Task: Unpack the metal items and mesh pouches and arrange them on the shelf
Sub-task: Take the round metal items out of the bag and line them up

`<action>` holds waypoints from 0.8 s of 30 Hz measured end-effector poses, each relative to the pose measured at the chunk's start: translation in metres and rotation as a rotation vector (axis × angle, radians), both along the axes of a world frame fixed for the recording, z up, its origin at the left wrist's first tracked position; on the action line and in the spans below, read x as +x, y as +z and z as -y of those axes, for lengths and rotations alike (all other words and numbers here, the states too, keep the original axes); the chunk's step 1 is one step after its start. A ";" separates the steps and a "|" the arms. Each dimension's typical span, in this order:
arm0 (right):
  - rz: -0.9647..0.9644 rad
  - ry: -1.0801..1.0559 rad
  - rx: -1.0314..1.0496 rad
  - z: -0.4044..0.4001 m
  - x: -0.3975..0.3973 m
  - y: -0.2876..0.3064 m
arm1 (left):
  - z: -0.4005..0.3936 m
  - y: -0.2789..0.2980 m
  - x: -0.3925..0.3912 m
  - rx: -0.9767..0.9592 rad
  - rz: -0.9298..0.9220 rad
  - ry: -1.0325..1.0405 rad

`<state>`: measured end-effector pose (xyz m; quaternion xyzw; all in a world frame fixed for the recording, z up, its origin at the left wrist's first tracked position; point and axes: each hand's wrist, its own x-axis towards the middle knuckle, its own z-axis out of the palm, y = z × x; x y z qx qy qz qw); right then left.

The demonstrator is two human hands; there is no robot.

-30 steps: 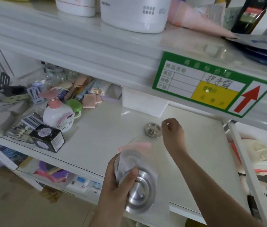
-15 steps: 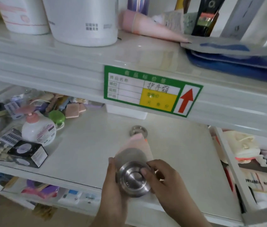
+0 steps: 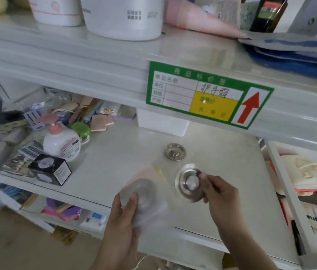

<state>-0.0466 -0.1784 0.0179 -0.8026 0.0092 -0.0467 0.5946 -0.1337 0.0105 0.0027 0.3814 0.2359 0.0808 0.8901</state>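
Note:
My right hand [image 3: 217,193] pinches the knob of a round metal disc [image 3: 187,184] and holds it just above the white shelf [image 3: 114,162]. A clear plastic packet [image 3: 146,193] with a pink card top is gripped in my left hand [image 3: 123,213]; the grey round form of another item shows inside it. A smaller metal disc with a knob [image 3: 174,152] lies flat on the shelf behind the held one.
A white pump bottle [image 3: 62,143], a black box [image 3: 49,169], a green round case [image 3: 80,129] and mixed small goods crowd the shelf's left part. A white box [image 3: 161,123] stands at the back. A green price label [image 3: 206,94] hangs on the shelf above.
My right hand has drawn the metal disc out of the packet and carried it to the right. My left hand has kept the packet and shifted slightly left.

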 end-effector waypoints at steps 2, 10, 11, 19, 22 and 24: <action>-0.101 0.000 -0.055 0.001 0.023 -0.020 | -0.010 -0.005 -0.008 -0.006 -0.013 0.013; -0.218 -0.012 -0.354 -0.038 0.088 -0.072 | -0.021 -0.007 -0.018 -0.020 0.005 0.054; -0.210 -0.019 -0.404 -0.042 0.091 -0.072 | -0.022 -0.005 -0.019 -0.028 0.010 0.052; -0.217 -0.037 -0.599 -0.054 0.097 -0.072 | -0.028 -0.005 -0.018 -0.051 -0.033 0.023; -0.070 -0.023 -0.473 -0.057 0.082 -0.043 | -0.028 -0.004 -0.016 -0.021 -0.026 0.006; 0.032 0.094 -0.306 -0.065 0.056 -0.011 | -0.027 -0.001 -0.014 0.011 -0.002 -0.018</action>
